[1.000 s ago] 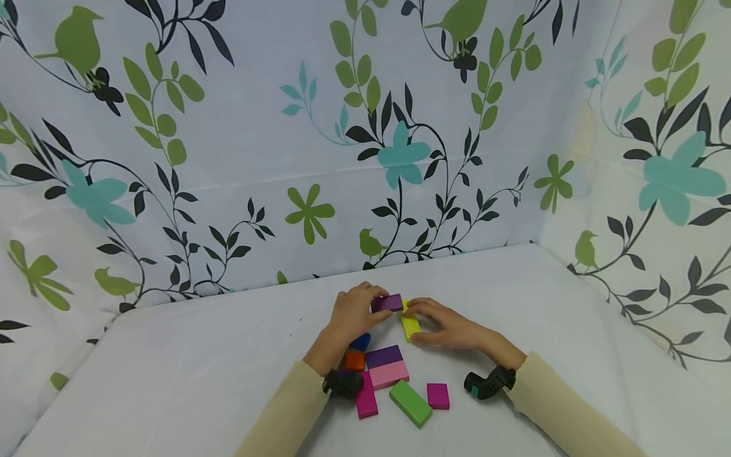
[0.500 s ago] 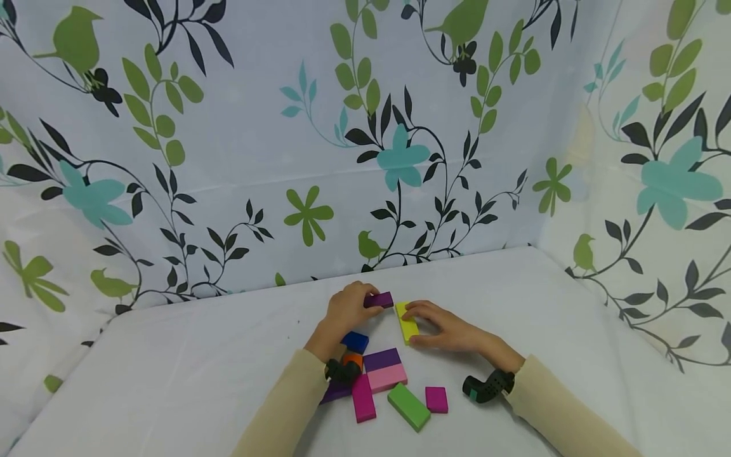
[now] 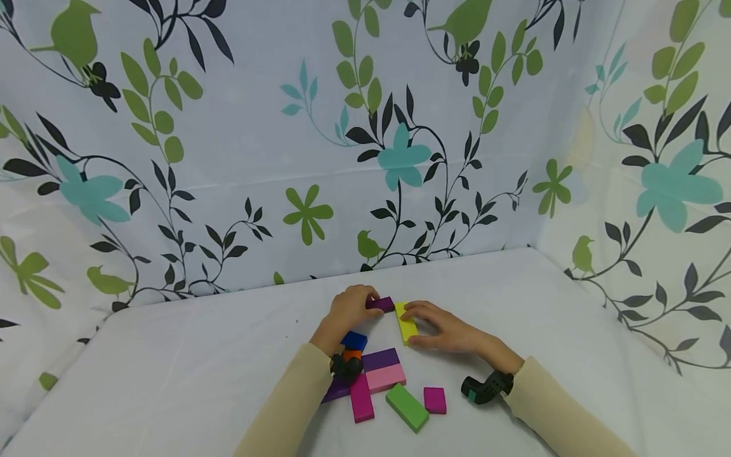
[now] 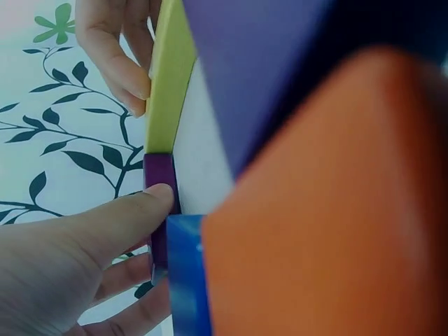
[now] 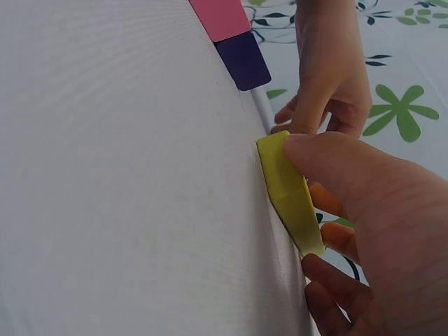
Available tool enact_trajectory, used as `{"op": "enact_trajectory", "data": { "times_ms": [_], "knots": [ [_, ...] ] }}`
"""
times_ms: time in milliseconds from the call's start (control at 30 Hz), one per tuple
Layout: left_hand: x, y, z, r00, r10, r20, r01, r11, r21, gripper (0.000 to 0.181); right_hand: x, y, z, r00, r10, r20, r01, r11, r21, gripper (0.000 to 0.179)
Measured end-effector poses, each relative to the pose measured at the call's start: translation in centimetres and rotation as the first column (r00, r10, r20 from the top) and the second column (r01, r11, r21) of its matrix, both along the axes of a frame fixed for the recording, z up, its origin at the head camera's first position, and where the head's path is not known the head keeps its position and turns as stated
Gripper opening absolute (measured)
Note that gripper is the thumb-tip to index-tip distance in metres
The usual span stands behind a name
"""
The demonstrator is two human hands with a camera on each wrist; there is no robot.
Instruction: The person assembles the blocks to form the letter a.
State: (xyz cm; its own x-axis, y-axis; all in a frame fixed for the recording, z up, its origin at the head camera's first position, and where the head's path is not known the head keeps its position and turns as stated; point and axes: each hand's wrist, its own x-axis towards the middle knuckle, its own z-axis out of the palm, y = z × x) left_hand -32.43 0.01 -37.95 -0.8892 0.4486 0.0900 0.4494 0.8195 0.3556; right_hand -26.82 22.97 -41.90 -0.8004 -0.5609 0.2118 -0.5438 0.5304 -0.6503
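My left hand (image 3: 346, 312) pinches a dark purple block (image 3: 384, 304) between thumb and fingers. In the left wrist view the purple block (image 4: 159, 171) meets one end of the yellow block (image 4: 169, 91). My right hand (image 3: 448, 328) grips that yellow block (image 3: 407, 327) by its sides, thumb on the near side, flat on the table. The right wrist view shows the thumb pressing on the yellow block (image 5: 290, 189), with fingers beyond it. Under the left wrist sit a blue block (image 3: 355, 341) and an orange block (image 3: 352, 355), partly covered.
Nearer the person lie a purple block (image 3: 381, 360) against a pink block (image 3: 386, 378), a magenta block (image 3: 362, 398), a green block (image 3: 407, 407) and a small magenta block (image 3: 434, 400). Another purple block (image 3: 336, 390) is partly hidden by the left wrist. Patterned cloth (image 3: 240, 139) hangs behind the table.
The left hand first moved the purple block left, away from the yellow block's far end, then slightly down and right against it. The right hand and yellow block shifted slightly left.
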Motion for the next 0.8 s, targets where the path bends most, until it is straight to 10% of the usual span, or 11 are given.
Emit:
{"op": "enact_trajectory", "data": {
  "times_ms": [800],
  "knots": [
    [-0.53, -0.21, 0.11, 0.993, -0.060, 0.103, 0.060, 0.998, 0.002, 0.036, 0.37, -0.07, 0.25, 1.000, -0.012, 0.000, 0.012, 1.000, 0.007, 0.042]
  ]
}}
